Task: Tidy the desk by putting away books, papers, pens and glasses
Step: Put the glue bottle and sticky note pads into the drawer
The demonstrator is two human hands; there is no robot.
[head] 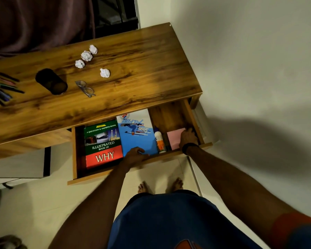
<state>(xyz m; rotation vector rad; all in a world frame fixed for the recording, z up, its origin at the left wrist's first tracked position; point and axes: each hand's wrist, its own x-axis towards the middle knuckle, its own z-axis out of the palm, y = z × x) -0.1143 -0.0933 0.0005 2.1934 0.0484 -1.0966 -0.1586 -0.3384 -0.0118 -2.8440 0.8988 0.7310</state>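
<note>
The desk drawer (75, 153) is pulled out. Inside lie a green-and-red "Why" book (102, 142), a blue skiing book (136, 133), a glue bottle (159, 140) and a pink paper pad (174, 137). My left hand (135, 155) rests on the drawer's front edge, fingers over the blue book's near end. My right hand (188, 136) lies flat on the pink pad at the drawer's right side. On the desk top (142, 69) are glasses (84, 88), several crumpled paper balls (86, 55), a black pen cup (51, 81) lying on its side, and several loose pens (5, 87).
A white wall is at the right and a dark curtain (39, 20) behind the desk. My bare feet (160, 186) stand on the pale floor below the drawer. A white cabinet (16, 164) sits under the desk at the left.
</note>
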